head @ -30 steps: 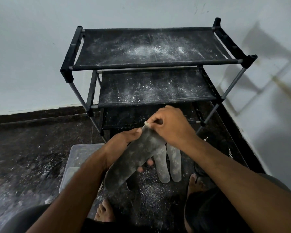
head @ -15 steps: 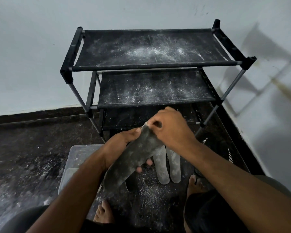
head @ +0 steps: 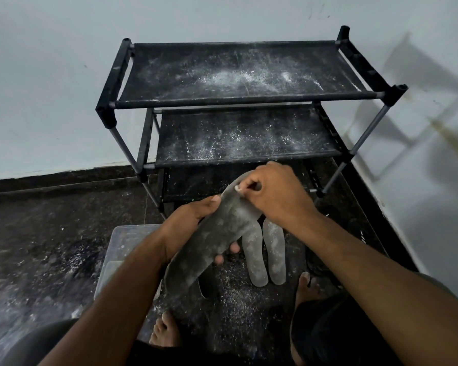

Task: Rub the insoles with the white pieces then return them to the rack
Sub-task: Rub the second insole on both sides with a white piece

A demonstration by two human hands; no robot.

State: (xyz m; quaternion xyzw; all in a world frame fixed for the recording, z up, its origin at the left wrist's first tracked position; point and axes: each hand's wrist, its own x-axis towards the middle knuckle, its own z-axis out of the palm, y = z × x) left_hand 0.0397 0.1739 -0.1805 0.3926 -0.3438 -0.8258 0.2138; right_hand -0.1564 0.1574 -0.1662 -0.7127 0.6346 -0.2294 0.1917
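Note:
My left hand grips a dark grey insole around its middle, thumb on top and fingertips showing below. The insole slants from lower left up to upper right and is smeared with white dust. My right hand pinches a small white piece and presses it on the insole's upper end. Two more dusty insoles lie side by side on the floor under my hands. The black three-shelf rack stands just beyond, its shelves dusted white and bare of insoles.
A clear plastic box sits on the floor at the left of my left forearm. White powder is scattered over the dark floor. My bare feet are below the hands. The white wall runs close on the right.
My right hand has slid the white piece a short way back and forth along the insole's upper end. The left hand keeps the same grip.

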